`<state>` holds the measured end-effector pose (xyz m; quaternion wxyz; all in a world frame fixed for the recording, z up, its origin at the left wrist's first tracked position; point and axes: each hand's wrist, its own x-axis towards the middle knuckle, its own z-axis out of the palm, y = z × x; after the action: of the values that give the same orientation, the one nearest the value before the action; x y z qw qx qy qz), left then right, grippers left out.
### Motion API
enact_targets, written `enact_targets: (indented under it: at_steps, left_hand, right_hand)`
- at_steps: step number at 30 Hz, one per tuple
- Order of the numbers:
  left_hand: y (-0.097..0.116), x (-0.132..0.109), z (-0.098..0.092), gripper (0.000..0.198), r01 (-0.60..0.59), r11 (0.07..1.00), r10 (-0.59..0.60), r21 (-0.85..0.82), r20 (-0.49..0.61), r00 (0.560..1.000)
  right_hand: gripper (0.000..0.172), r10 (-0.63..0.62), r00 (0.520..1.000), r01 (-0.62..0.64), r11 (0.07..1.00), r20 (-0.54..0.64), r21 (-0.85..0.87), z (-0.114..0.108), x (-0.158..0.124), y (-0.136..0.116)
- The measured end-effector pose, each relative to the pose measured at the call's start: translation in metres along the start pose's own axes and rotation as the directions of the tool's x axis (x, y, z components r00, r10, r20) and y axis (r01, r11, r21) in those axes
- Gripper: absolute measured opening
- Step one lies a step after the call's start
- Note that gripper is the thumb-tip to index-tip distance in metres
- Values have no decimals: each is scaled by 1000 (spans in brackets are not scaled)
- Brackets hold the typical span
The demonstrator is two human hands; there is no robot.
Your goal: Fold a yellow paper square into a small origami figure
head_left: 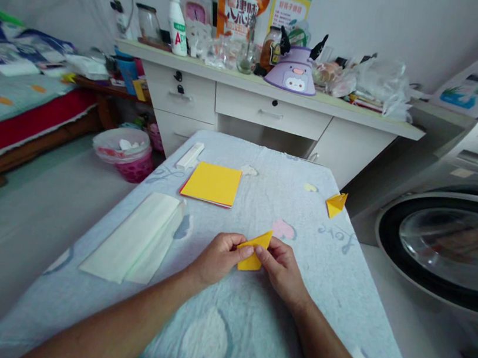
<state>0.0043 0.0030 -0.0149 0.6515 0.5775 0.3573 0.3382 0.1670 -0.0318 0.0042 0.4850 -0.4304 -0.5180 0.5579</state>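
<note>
Between my two hands is a small piece of folded yellow origami paper (252,259), held above the cloth-covered table. My left hand (222,255) pinches its left side, thumb on the front. From the right, my right hand (282,266) grips the other side, its thumb also pressed on the front face. A pointed corner of the paper rises between the hands. Beyond them lies a stack of square paper (212,183) with a yellow sheet on top. Near the table's right edge rests another folded yellow paper piece (335,204). The fingers behind the paper are partly hidden.
A pale folded sheet (133,238) lies left on the patterned tablecloth (208,337), with a small white box-like object (190,155) farther back. Behind stands a white desk (270,112) crowded with items. A washing machine (458,233) is at right, a pink bin (125,151) at left.
</note>
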Motion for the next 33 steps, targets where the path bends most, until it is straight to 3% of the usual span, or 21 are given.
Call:
enact_targets:
  at_steps: [8, 12, 15, 17, 20, 23, 27, 33]
  left_hand:
    - [2, -2, -1, 41, 11, 994, -21, 110, 91, 996]
    - [3, -1, -2, 38, 55, 998, -55, 2, 46, 997]
    - [5, -2, -3, 36, 128, 969, -115, -213, 75, 991]
    - [7, -3, -3, 35, 171, 929, -127, -327, 152, 980]
    - [10, -4, -3, 36, 215, 885, -107, -413, 269, 957]
    - [11, -5, -3, 39, 280, 860, -141, -427, 330, 933]
    - [11, -6, -4, 39, 289, 872, -174, -394, 302, 937]
    - [17, -7, -11, 41, 25, 958, 22, -286, 161, 987]
  right_hand:
    - [34, -109, 971, 85, 989, -215, -121, -19, -1, -4]
    - [30, -139, 944, 131, 990, -298, -48, -23, 1, -5]
    - [19, -58, 982, 77, 992, -178, 101, -19, 2, -5]
    - [26, -6, 999, 12, 984, -34, 176, -16, 2, -4]
    - [46, 48, 989, -78, 974, 141, 215, -11, 0, -4]
    - [38, 54, 973, -105, 969, 224, 224, -10, -2, -4]
    - [24, -32, 986, -8, 971, 164, 238, -11, 1, -4]
    - [18, -23, 1000, 23, 972, -3, 233, -15, 1, 1]
